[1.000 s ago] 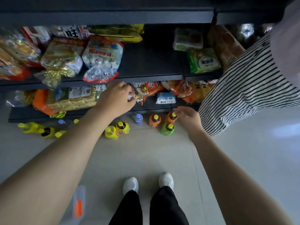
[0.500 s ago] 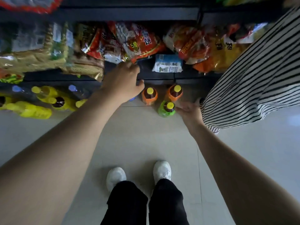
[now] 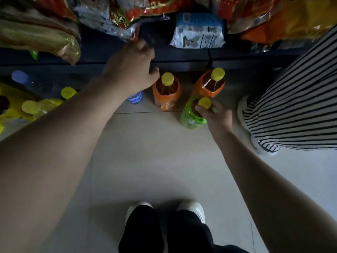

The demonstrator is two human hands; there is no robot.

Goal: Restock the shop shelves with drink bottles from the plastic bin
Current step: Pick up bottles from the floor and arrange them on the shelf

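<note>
Green-labelled bottle (image 3: 191, 115): is standing upright on the floor tiles (image 3: 155, 152), just in front of the two orange ones, yellow cap up.
Right hand (image 3: 215, 115): is curling its fingers round the neck of the green-labelled bottle, just under the cap.
Orange-labelled bottles (image 3: 166, 94): two are standing side by side close to the base of the bottom shelf (image 3: 182, 57); the second one (image 3: 209, 86) is nearly touching the green one.
Left hand (image 3: 131, 70): is reaching toward the shelf edge with its back to the camera and its fingers bent. I cannot tell whether it is holding anything.
Blue-capped bottle (image 3: 135, 97): is showing only partly beneath the left wrist.
Yellow bottles (image 3: 36, 106): several are lying or leaning together at the far left on the floor.
Plastic bin: is not appearing in view.
Progress: judging by the layout, little is shelved yet. Every bottle in sight is sitting on the floor, and the shelf above is carrying only snack bags.
Writing: the white-and-blue pack (image 3: 198, 31) is showing printed characters and a small cartoon figure, too blurred to read. The bottle labels are unreadable too.
Bystander: a striped garment (image 3: 291, 97) is hanging at the right, next to the bottles.
</note>
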